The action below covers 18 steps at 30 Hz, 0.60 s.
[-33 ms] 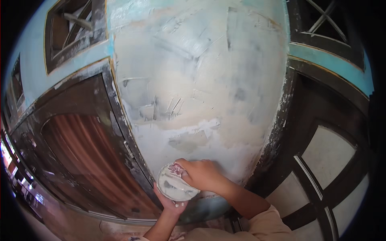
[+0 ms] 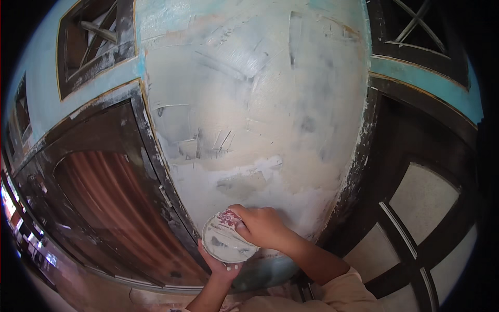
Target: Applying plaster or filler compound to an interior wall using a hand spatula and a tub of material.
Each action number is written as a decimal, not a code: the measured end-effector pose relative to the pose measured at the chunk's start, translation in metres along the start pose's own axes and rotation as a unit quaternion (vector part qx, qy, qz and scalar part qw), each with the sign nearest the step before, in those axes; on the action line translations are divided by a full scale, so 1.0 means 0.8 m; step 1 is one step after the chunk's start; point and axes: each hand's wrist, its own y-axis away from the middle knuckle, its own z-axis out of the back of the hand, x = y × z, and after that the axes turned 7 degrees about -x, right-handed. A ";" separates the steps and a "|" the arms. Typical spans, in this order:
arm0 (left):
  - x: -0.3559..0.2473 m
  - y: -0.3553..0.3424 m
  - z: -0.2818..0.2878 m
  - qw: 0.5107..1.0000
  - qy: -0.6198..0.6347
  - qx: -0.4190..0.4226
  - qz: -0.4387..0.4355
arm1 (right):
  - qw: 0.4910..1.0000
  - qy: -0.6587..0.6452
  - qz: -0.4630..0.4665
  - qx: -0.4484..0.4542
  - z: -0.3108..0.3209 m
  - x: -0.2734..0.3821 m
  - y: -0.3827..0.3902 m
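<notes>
My left hand (image 2: 218, 262) holds a round white container (image 2: 228, 245) from below, its fingers curled round the side and underside; pale paste and grey smears cover its inside. Over the upper right of the container, my right hand (image 2: 262, 226) is closed on a small red, paste-crusted tool (image 2: 226, 217), whose working end I cannot make out. Both hands are low in the head view, in front of the patchy white wall (image 2: 249, 125), whose surface carries uneven coats, scrape marks and a brighter white band across its lower part.
A dark door (image 2: 88, 130) with a reddish-brown inset panel stands at the left, another dark door (image 2: 400, 135) with pale panels at the right, both frames smeared white. Dark window frames (image 2: 70, 52) sit above them in light blue wall. A reddish floor (image 2: 145, 296) shows at the bottom.
</notes>
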 end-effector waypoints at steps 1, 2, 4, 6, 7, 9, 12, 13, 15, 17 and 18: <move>0.002 -0.002 -0.004 0.999 0.041 -0.004 0.023 | 1.000 0.015 -0.006 0.011 0.003 -0.002 0.003; 0.004 -0.004 -0.008 0.996 0.082 -0.008 0.046 | 0.999 0.030 -0.012 0.023 0.006 -0.001 0.004; 0.014 -0.008 -0.005 0.995 0.085 0.003 0.045 | 0.999 0.021 -0.012 0.028 0.011 -0.007 0.006; 0.023 -0.010 -0.008 0.997 0.059 -0.017 0.051 | 1.000 0.002 0.014 0.002 0.028 -0.010 0.009; 0.024 -0.005 -0.015 0.996 0.052 -0.043 0.056 | 1.000 0.002 0.019 -0.003 0.030 -0.010 0.009; 0.030 -0.012 -0.024 0.995 0.072 -0.026 0.060 | 0.999 0.010 0.027 0.018 0.029 -0.007 0.015; 0.040 -0.015 -0.034 0.994 0.071 -0.039 0.076 | 0.999 0.023 0.018 0.037 0.052 -0.019 0.010; 0.041 -0.011 -0.039 0.995 0.061 -0.043 0.066 | 0.999 0.023 0.024 0.036 0.054 -0.021 0.006; 0.044 -0.010 -0.045 0.997 0.047 -0.050 0.041 | 0.999 0.010 0.036 0.019 0.054 -0.020 0.007; 0.046 -0.011 -0.055 0.996 0.065 -0.035 0.055 | 0.999 0.021 0.039 0.023 0.065 -0.022 0.007; 0.046 -0.017 -0.060 0.996 0.072 -0.025 0.056 | 0.998 0.038 0.041 0.034 0.077 -0.027 -0.002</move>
